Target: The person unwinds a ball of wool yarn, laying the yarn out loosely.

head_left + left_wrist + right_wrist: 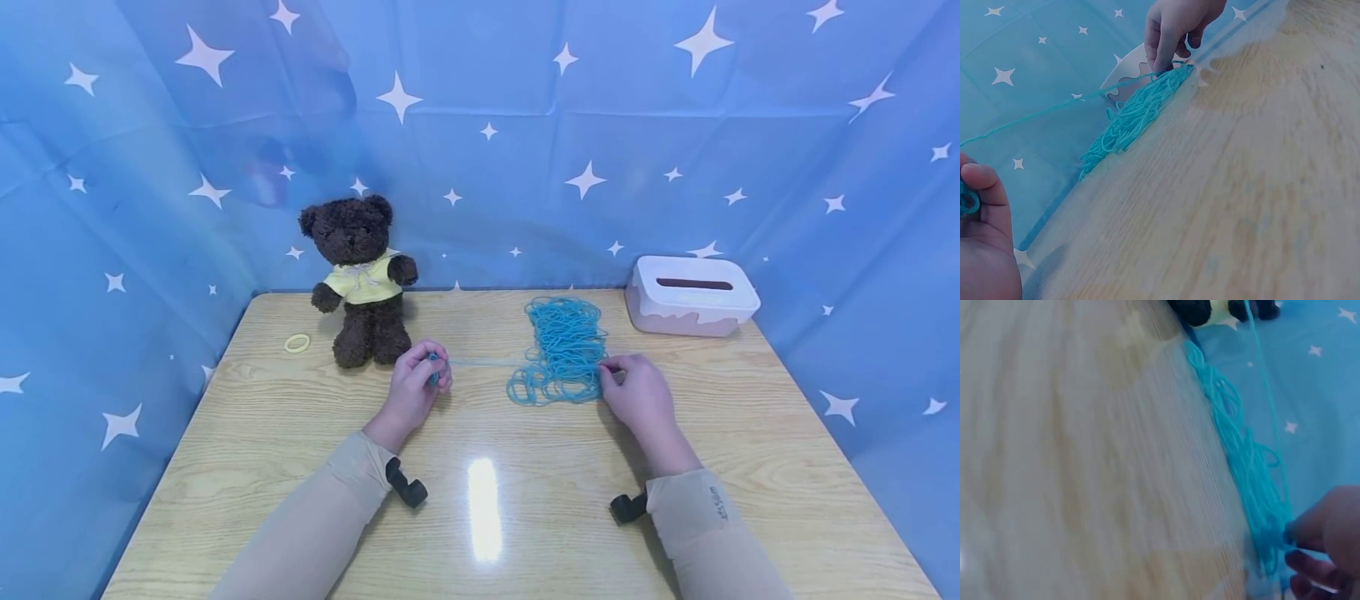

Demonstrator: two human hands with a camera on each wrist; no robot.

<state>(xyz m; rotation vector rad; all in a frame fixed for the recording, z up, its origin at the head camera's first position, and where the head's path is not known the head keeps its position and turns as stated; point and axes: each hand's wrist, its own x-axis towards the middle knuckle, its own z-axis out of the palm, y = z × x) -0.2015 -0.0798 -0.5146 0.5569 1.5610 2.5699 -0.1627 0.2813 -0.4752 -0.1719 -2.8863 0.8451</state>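
Note:
A loose heap of turquoise yarn [566, 346] lies on the wooden table, between the two hands. My left hand [411, 387], left of the heap, has its fingers curled around a small wound bundle of the same yarn [967, 201]. From that bundle a taut strand [1054, 110] stretches above the heap to my right hand [640, 396]. At the heap's right edge the right hand pinches the yarn between thumb and fingers, seen also in the right wrist view, where the hand [1332, 531] is partly cut off by the frame.
A brown teddy bear [356, 242] in a yellow top stands at the back left, just behind the left hand. Beside it lies a pale yellow ring [297, 343]. A white-topped tissue box [693, 300] sits at the back right. Blue starry cloth [487, 183] hangs around the table.

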